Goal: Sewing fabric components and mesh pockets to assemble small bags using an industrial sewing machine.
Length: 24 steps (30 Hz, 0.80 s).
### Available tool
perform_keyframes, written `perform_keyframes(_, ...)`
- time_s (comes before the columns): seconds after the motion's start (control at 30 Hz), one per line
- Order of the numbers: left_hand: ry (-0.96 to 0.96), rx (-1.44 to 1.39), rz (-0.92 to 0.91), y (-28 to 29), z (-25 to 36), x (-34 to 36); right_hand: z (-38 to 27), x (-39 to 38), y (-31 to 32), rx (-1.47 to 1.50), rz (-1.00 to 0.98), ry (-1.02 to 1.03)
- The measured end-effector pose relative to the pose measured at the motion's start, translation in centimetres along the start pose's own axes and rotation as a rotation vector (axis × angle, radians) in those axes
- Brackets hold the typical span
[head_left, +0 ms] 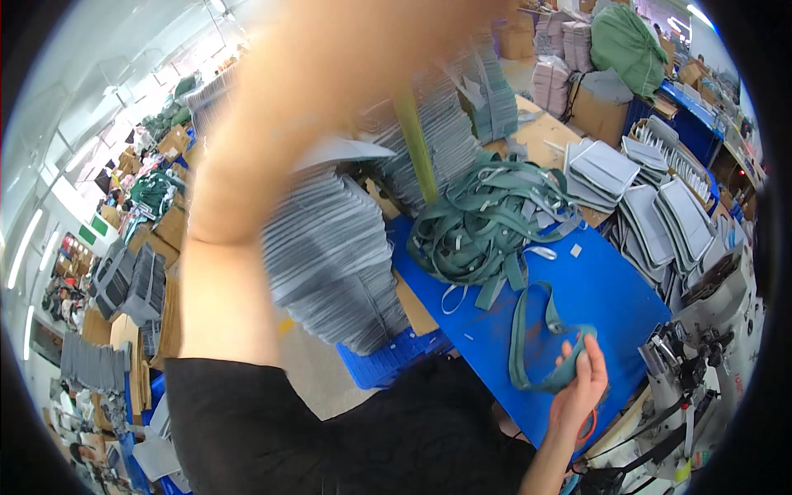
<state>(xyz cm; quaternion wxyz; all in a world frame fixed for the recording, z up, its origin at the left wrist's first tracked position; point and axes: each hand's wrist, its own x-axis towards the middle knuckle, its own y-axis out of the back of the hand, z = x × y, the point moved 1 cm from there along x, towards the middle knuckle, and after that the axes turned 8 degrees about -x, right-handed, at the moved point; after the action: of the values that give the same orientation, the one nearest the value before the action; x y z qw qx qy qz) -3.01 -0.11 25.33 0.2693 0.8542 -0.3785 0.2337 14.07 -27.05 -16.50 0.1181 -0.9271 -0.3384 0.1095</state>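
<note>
My right hand [582,375] pinches a green webbing strap [516,346] near one end, above the blue tabletop [470,318]. The rest of that strap loops back toward a tangled heap of green straps [487,219]. Large and blurred, my left forearm [256,140] rises close to the camera. My left hand [412,41] is smeared at the top edge, and its fingers cannot be made out. Partly under my right wrist lies a red-orange ring-shaped handle [589,424].
Tall stacks of grey panels [334,256] stand left of the table. At the right are a sewing machine [718,338] and grey padded pieces [602,169]. A yellow-green post [415,140] rises behind the straps. Cardboard boxes [598,107] and a green sack [629,49] stand farther back.
</note>
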Motion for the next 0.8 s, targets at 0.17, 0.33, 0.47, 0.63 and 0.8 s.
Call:
perform_keyframes(0.17, 0.192, -0.910, -0.202, -3.2, 31.9, -4.9, 3.3, 2.2, 1.7, -0.670, 0.119, 0.489)
perform_keyframes(0.33, 0.247, -1.394, -0.445, -5.3, 40.4, -6.8, 4.7, 2.3, 7.6, -0.351, 0.023, -0.087)
perform_keyframes(0.47, 0.102, -1.385, -0.192, -8.9, 38.5, -4.7, 3.8, -0.2, 8.0, -0.376, 0.155, 0.030)
perform_keyframes(0.63, -0.230, -1.667, -1.011, -15.0, 34.0, -3.2, -4.1, -1.2, 4.7, -0.862, -0.374, 0.111)
perform_keyframes(0.8, -0.175, -1.827, -0.946, -16.0, 30.8, -7.3, -4.7, -0.7, 2.4, -0.806, -0.381, 0.185)
